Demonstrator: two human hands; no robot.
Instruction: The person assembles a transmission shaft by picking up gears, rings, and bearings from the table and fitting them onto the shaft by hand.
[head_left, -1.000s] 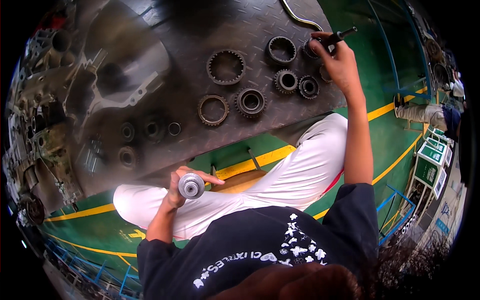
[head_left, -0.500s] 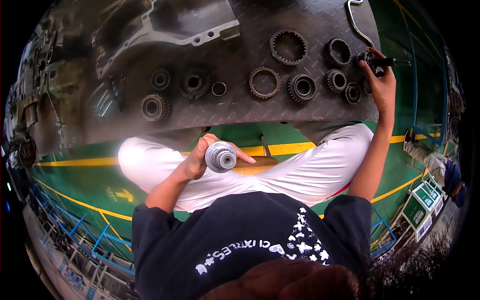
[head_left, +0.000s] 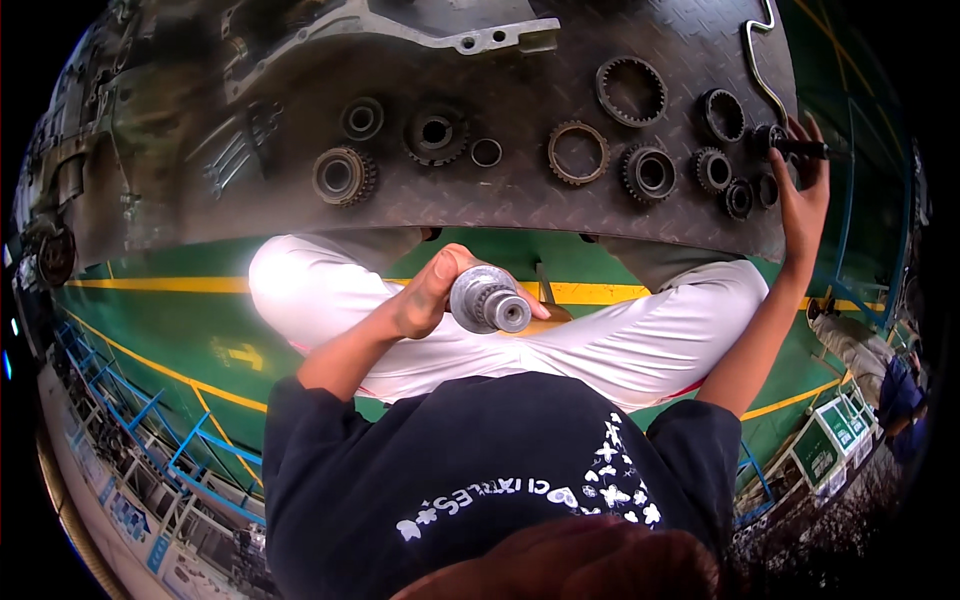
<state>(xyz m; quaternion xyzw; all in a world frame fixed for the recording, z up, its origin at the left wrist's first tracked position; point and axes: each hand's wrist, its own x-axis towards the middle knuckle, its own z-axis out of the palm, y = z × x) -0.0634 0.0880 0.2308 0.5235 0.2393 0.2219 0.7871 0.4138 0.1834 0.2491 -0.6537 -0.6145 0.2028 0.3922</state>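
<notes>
My left hand (head_left: 435, 293) is wrapped around a grey metal splined shaft (head_left: 490, 300), held above my lap with its stepped end toward me. At the table's right edge, my right hand (head_left: 803, 195) reaches to a dark gear shaft (head_left: 800, 149). Its thumb and fingers lie around the gear at the shaft's base, and the dark rod sticks out past them. Close to that hand are a small gear (head_left: 738, 198), a toothed gear (head_left: 713, 170) and a dark ring (head_left: 722, 115), partly beside a small ring (head_left: 767, 190).
On the dark metal table (head_left: 470, 205) lie several more gears, a large toothed ring (head_left: 631, 91), a brass-coloured ring (head_left: 578, 153) and a thin ring (head_left: 486, 153). A cast housing (head_left: 480, 40) is at the back, a bent metal tube (head_left: 760, 65) at back right. A person (head_left: 900, 390) is far right.
The view has shifted, so the table's things sit farther right. My left hand has moved right with the splined shaft, whose end now tilts more to the right. My right hand stays at the gear shaft.
</notes>
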